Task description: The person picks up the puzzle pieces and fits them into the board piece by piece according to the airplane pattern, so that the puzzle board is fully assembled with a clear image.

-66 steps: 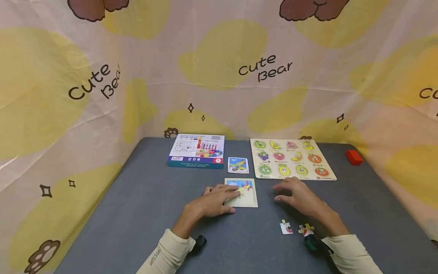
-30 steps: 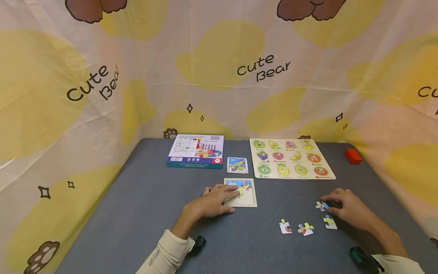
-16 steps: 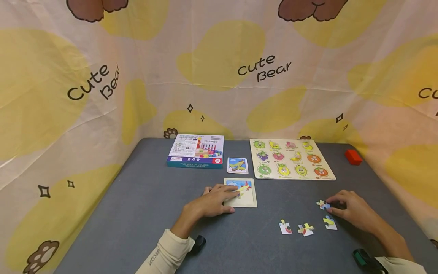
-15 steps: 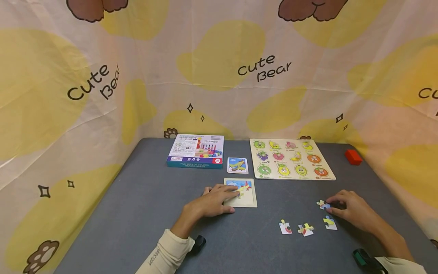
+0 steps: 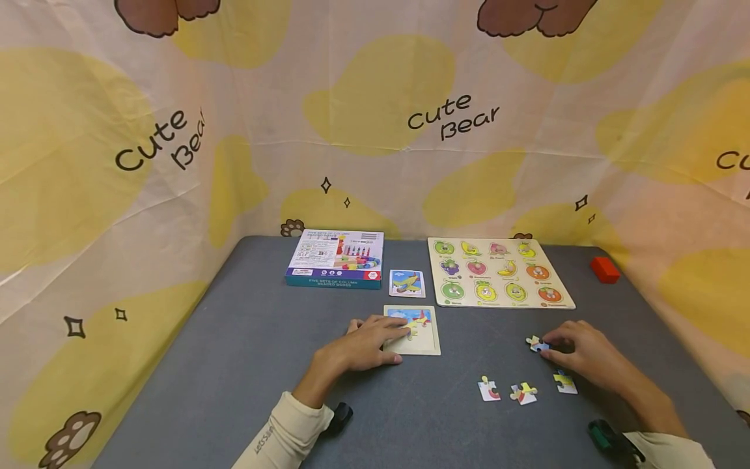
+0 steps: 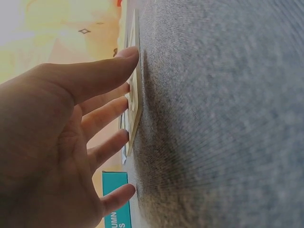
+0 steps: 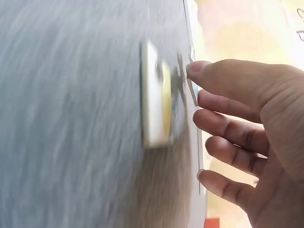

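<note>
My right hand [image 5: 588,352] pinches a jigsaw puzzle piece [image 5: 535,344] between thumb and index finger. In the right wrist view that piece is seen edge-on and lifted off the table. A yellow and white puzzle piece [image 5: 565,383] lies below the right hand, and two more, a white and red puzzle piece [image 5: 489,389] and a yellow and red puzzle piece [image 5: 524,393], lie to its left. My left hand [image 5: 366,342] rests with spread, fairly straight fingers on the left part of a square puzzle board [image 5: 428,339]. The board bears part of an airplane picture, partly hidden by the fingers.
Behind the puzzle board lies an airplane picture card [image 5: 407,283]. A bead-set box [image 5: 336,258] stands at the back left, a fruit board [image 5: 500,272] at the back right. A red block [image 5: 605,269] sits near the right edge of the grey table [image 5: 246,378].
My right hand moved from beside the board out to the right, took hold of a puzzle piece, and now carries it slightly back to the left. The left hand stayed on the board.
</note>
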`<state>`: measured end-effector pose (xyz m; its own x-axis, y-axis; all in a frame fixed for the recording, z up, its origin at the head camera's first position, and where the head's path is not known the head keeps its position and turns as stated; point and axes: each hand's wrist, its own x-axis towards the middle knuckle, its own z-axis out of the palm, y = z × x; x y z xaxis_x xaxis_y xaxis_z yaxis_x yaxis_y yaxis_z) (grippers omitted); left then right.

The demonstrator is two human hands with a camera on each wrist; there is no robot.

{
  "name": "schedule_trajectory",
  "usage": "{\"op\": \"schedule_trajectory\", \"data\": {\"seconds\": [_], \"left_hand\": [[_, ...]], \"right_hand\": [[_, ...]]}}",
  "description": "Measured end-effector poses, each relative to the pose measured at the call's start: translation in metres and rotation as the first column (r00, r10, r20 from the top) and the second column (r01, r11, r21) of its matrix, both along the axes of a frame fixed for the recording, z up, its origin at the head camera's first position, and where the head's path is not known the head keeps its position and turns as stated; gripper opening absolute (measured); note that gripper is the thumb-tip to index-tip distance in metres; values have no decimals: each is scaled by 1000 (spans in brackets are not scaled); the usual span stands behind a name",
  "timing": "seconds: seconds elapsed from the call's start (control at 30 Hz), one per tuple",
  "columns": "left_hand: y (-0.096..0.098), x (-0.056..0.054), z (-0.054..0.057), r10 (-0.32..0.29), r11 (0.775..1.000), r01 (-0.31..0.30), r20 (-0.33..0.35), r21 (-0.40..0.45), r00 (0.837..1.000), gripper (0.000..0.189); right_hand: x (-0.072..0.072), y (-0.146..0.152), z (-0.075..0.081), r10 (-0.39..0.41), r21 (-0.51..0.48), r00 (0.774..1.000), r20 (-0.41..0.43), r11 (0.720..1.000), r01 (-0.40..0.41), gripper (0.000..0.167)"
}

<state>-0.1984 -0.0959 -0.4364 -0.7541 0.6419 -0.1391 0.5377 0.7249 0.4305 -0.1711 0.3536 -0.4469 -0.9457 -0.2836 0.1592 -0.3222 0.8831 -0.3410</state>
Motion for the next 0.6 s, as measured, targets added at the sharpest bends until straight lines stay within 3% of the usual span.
{"op": "schedule_trajectory", "data": {"seconds": [0.6], "left_hand": [[0,1,1,3,1000,-3,9,1,1000,61]], "right_hand": [[-29,-80,13,144,-89,988,64,986,-138,19]]}}
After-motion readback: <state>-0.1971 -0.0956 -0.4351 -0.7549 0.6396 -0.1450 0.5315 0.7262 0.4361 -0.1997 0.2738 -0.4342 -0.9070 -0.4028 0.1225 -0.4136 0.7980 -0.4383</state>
